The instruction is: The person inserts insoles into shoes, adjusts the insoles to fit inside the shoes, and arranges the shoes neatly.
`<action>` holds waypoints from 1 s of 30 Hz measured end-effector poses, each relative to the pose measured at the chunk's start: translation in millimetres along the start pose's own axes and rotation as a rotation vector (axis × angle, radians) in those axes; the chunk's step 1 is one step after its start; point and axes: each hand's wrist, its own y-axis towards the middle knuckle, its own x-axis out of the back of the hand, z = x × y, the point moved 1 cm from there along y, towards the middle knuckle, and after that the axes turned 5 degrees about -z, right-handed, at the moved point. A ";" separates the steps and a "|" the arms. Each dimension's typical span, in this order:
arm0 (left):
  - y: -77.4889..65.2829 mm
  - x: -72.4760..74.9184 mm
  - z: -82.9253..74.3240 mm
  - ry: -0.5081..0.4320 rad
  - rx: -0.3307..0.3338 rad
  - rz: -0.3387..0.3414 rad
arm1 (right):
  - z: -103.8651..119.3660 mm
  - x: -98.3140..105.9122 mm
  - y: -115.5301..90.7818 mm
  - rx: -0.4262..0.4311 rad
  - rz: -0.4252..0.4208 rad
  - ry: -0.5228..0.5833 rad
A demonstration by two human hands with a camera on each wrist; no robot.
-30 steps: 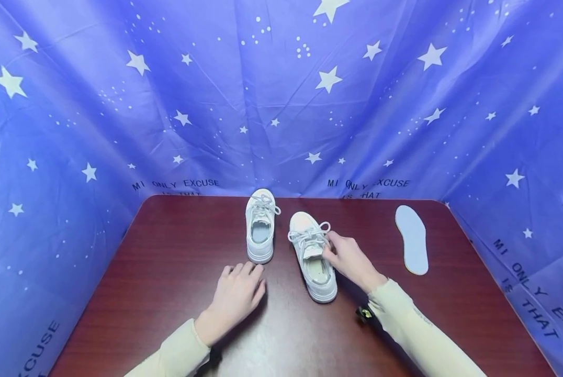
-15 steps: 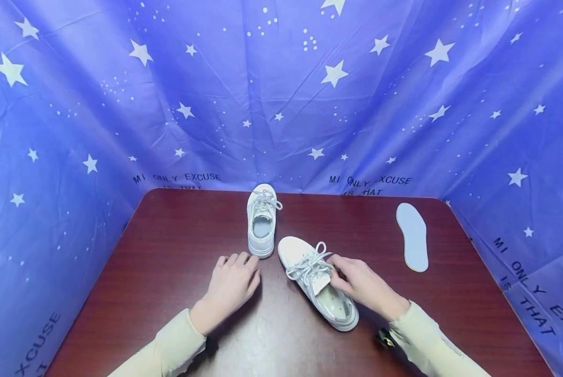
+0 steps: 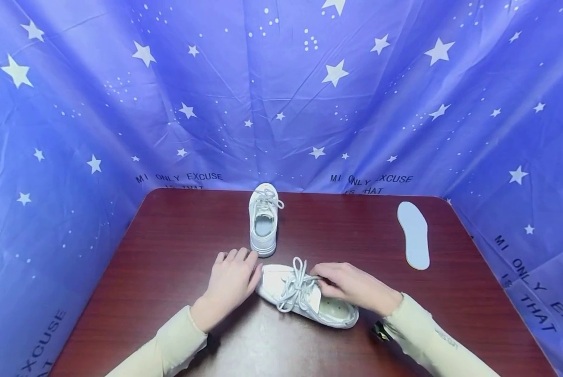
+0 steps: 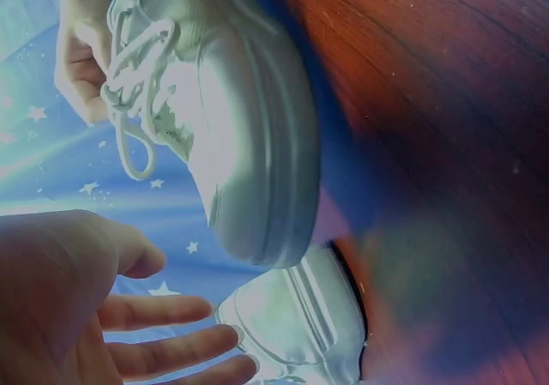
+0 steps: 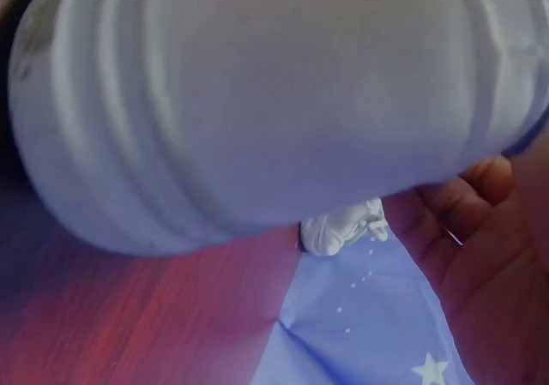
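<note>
My right hand (image 3: 357,285) grips a white lace-up sneaker (image 3: 305,306) by the side of its opening, near the tongue. The shoe lies crosswise, toe to the left, and its laces (image 3: 297,288) are tied in a bow. Its heel (image 5: 300,102) fills much of the right wrist view, off the table. My left hand (image 3: 229,283) is beside the toe, fingers relaxed, holding nothing; in the left wrist view they are apart from the shoe. Behind it stands a second white sneaker (image 3: 264,243), toe away from me, with a greyish insole (image 3: 263,226) inside.
A loose pale insole (image 3: 414,235) lies flat at the table's right side. The dark red wooden table (image 3: 182,225) is bordered at the back and sides by a blue star-printed curtain (image 3: 244,104).
My right hand has drawn the sneaker nearer and turned it, swinging its toe left toward my left hand. The left hand, second sneaker and loose insole have stayed about where they were.
</note>
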 end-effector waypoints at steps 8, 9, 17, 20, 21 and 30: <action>-2.5 -1.8 -1.6 -0.005 0.004 -0.004 | -0.6 -5.3 16.8 0.055 0.052 -0.025; -3.0 -2.4 -1.9 -0.003 0.004 -0.001 | -1.3 -6.0 18.4 0.064 0.055 -0.026; -7.7 -7.5 -6.0 0.003 -0.014 0.000 | -6.0 -8.6 26.6 0.083 0.071 -0.046; -9.3 -9.2 -7.1 -0.001 -0.020 -0.004 | -7.4 -6.7 26.9 0.054 0.065 -0.050; -9.5 -9.8 -7.4 -0.004 -0.022 -0.006 | -8.0 -5.5 26.5 0.042 0.061 -0.048; -6.0 -12.0 -10.7 -0.074 -0.099 -0.034 | -16.1 8.1 13.7 -0.045 -0.005 -0.052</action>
